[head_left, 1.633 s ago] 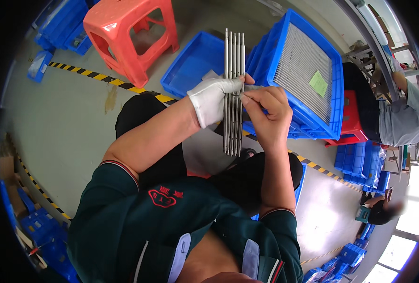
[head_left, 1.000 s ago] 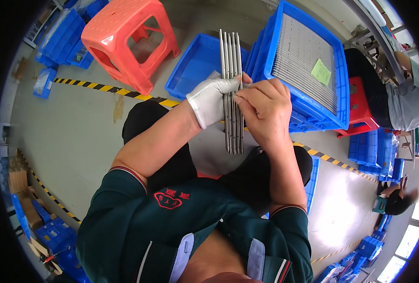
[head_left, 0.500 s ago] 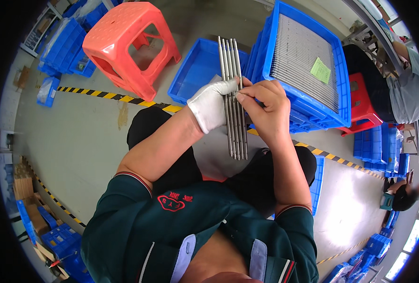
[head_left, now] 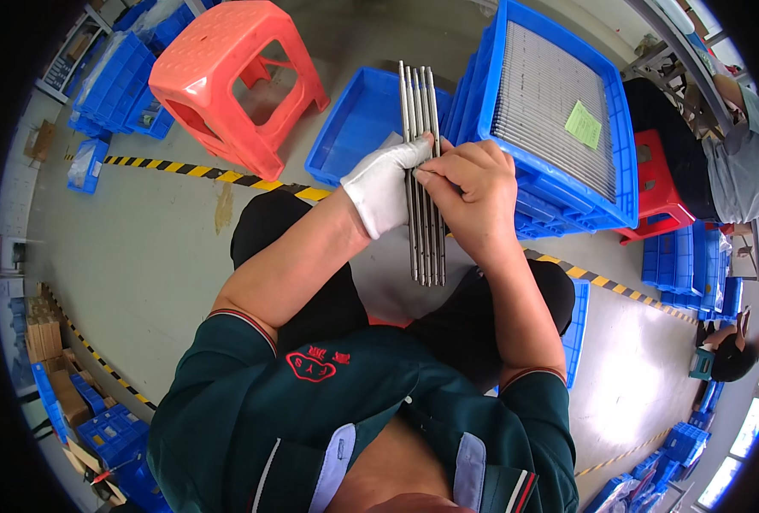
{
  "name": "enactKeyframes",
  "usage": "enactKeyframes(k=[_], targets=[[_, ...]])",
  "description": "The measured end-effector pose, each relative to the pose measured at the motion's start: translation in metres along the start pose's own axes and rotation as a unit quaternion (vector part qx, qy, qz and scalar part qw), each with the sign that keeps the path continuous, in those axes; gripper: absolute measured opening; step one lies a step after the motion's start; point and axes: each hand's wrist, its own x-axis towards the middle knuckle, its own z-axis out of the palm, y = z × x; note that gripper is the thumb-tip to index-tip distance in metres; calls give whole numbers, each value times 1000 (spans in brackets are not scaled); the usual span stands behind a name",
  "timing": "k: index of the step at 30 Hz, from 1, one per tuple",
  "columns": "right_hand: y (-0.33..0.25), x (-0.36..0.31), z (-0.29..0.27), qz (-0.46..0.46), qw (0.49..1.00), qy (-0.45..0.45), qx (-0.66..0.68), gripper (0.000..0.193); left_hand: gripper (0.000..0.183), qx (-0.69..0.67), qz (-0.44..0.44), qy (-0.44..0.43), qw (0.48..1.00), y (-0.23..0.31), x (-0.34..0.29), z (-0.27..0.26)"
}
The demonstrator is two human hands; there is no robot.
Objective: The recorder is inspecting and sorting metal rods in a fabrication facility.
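Note:
Several slim metal rods (head_left: 427,231) lie side by side in a bundle in front of me, their long sides running away from my lap. My left hand (head_left: 385,184), in a white glove, is closed around the bundle near its middle. Bare, my right hand (head_left: 473,192) pinches at the rods from the right, thumb and fingertips on them just below the gloved fingers. Small dark marks or holes show along the rods. To the right, a blue crate (head_left: 559,224) holds tightly packed rows of similar rods (head_left: 538,111), with a green paper slip (head_left: 583,125) on top.
Beyond the bundle a shallow blue bin (head_left: 345,128) stands on the floor, with a red plastic stool (head_left: 226,77) to its left. Yellow-black tape (head_left: 183,171) crosses the floor. At the right, another person (head_left: 738,171) sits near a red stool (head_left: 653,188) and stacked blue crates (head_left: 687,256).
My right hand has shifted slightly left across the rods, its thumb now nearer the gloved hand. The bundle has moved a little away from me and stays in my left hand.

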Motion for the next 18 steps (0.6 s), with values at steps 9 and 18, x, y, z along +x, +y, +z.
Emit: enactKeyframes(k=[9, 18], targets=[[-2, 0, -27, 49, 998, -8, 34, 5, 20, 44, 17, -8, 999, 22, -7, 4], [-3, -9, -18, 54, 996, -41, 66, 6, 17, 97, 108, 30, 989, 33, -4, -1]])
